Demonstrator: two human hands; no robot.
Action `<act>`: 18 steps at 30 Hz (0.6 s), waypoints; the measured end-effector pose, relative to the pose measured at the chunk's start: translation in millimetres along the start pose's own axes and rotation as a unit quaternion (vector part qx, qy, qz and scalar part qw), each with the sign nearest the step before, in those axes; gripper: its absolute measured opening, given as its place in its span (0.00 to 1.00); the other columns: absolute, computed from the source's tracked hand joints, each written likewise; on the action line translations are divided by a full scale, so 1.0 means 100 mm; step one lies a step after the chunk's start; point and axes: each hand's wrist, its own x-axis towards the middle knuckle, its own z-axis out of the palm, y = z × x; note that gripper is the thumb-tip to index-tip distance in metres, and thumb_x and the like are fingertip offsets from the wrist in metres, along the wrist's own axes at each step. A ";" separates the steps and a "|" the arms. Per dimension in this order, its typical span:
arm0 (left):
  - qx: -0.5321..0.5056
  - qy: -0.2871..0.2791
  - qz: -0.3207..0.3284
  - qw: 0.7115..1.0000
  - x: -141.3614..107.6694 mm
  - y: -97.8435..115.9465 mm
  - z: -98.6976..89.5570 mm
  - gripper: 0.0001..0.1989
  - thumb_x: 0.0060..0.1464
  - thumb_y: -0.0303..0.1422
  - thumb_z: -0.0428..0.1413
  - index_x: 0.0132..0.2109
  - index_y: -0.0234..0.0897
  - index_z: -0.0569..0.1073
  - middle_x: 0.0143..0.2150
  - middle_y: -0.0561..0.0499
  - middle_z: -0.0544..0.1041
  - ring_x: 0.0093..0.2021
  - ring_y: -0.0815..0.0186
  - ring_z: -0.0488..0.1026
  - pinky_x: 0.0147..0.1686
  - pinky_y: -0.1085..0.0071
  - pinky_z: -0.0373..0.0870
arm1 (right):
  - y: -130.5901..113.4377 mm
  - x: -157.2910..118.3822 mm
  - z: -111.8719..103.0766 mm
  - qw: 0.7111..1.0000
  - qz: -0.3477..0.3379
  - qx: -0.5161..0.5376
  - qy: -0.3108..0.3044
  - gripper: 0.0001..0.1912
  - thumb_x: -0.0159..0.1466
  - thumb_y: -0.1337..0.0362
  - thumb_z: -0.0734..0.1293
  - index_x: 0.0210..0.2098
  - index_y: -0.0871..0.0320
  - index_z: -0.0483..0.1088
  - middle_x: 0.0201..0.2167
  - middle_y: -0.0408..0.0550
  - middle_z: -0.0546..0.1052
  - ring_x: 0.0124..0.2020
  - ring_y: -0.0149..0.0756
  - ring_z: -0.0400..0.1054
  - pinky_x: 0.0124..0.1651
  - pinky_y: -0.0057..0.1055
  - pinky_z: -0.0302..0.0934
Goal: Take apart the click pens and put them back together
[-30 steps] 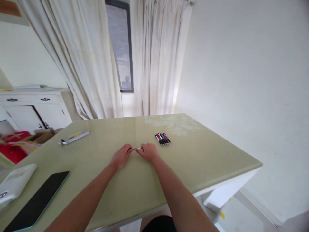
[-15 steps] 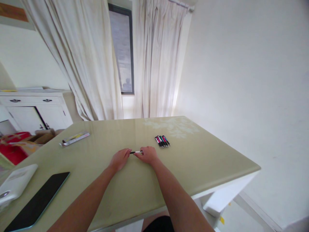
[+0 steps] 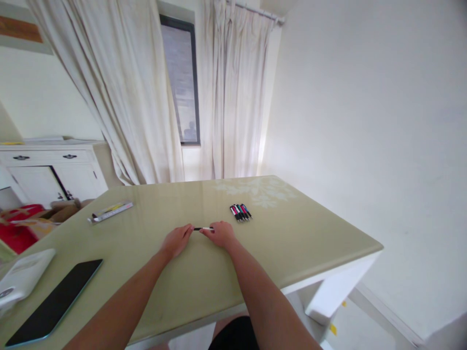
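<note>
Between my two hands, a black-and-white pen (image 3: 202,228) lies level just above or on the tabletop; I cannot tell which. My left hand (image 3: 178,239) pinches its dark end. Around the white end are the closed fingers of my right hand (image 3: 220,234). Beyond the right hand, several pens (image 3: 241,213) with white, pink, green and blue barrels and black grips lie side by side in a neat row, touched by neither hand.
A clear plastic pen package (image 3: 111,212) with something yellow inside rests at the far left of the pale green table (image 3: 299,233). Nearer on the left lie a black tablet (image 3: 54,304) and a white device (image 3: 27,274). Red bags (image 3: 20,233) stand beside the table.
The view has shifted slightly, so the whole scene sits a little further left. Both hands keep the same grip on the pen, and the row of pens is unchanged.
</note>
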 end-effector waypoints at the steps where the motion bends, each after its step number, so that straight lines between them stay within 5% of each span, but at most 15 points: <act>1: 0.000 -0.002 0.001 1.000 0.00 0.00 0.00 0.23 0.71 0.44 0.37 0.36 0.41 0.70 0.34 0.46 0.78 0.36 0.57 0.76 0.35 0.67 0.61 | 0.00 -0.01 0.00 1.000 0.002 0.002 -0.001 0.39 0.68 0.32 0.52 0.37 0.56 0.80 0.37 0.56 0.83 0.40 0.43 0.77 0.40 0.31 0.62; 18: -0.002 0.004 0.002 1.000 0.08 -0.03 0.01 0.21 0.70 0.47 0.40 0.37 0.42 0.70 0.31 0.50 0.77 0.34 0.60 0.75 0.33 0.69 0.59 | 0.00 -0.02 0.00 1.000 0.007 -0.013 0.012 0.39 0.68 0.32 0.52 0.37 0.55 0.81 0.36 0.56 0.83 0.40 0.44 0.78 0.39 0.31 0.62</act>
